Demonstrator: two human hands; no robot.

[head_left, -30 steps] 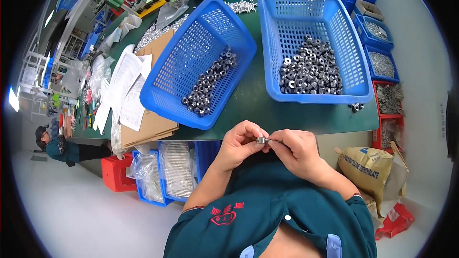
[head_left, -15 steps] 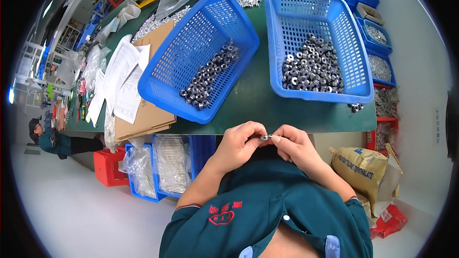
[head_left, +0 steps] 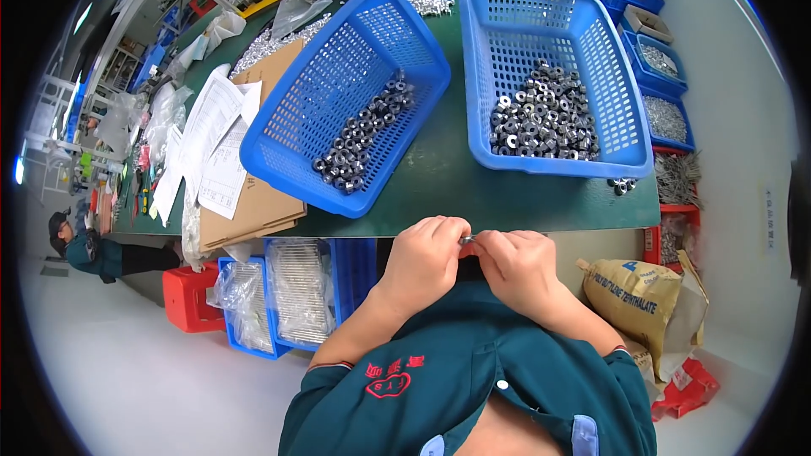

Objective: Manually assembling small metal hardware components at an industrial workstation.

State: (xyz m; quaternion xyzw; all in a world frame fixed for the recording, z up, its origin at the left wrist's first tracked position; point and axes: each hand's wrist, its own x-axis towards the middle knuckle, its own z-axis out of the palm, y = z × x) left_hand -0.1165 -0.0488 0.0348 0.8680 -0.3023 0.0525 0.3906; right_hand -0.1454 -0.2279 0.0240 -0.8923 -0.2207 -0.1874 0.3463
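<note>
Just off the table's near edge, my two hands meet in front of my body. My left hand [head_left: 428,257] pinches a small metal part [head_left: 466,240] between thumb and fingers. My right hand [head_left: 517,270] is closed against the same part from the other side, its fingers curled. Most of the part is covered by fingertips, so its full shape cannot be made out. Beyond my hands are two blue perforated plastic baskets. The left basket [head_left: 287,110] sits tilted and has short metal nut-like rings [head_left: 359,139] in it. A larger pile of similar rings [head_left: 545,118] lies in the right basket [head_left: 477,67].
Several loose rings [head_left: 622,186] lie by the right basket's near corner on the green table [head_left: 422,194]. Cardboard [head_left: 270,203] and papers [head_left: 221,169] are at left. Blue bins [head_left: 308,287] stand below the table, a paper sack [head_left: 642,304] at right. A person [head_left: 93,249] is far left.
My right hand has turned and curled further round the small metal part, hiding more of it. My left hand has closed in slightly. The whole view has shifted a little.
</note>
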